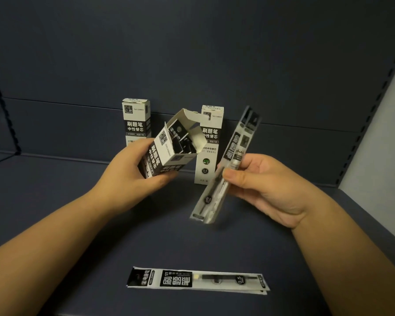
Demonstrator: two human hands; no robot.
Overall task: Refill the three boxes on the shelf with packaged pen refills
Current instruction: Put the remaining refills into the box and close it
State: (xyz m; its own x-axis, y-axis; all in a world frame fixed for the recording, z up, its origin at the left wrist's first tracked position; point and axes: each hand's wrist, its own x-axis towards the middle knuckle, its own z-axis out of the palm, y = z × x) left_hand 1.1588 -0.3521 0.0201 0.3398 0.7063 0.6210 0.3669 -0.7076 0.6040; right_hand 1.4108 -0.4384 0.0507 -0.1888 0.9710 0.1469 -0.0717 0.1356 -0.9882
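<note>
Left hand (132, 169) gripping open box (169, 149) — "NO.50081", right hand (267, 179) pinching refill pack (228, 165) — "0.5"

The upright black-and-white cardboard box at the back left of the shelf (136, 122) reads "NO.50001", "刷题笔" and "中性替芯". The matching box to its right (209, 144) shows the same, plus "0.5". The flat clear-and-black refill packet near the shelf's front edge (197, 280) bears "刷题笔", "ST" and "0.5".
</note>
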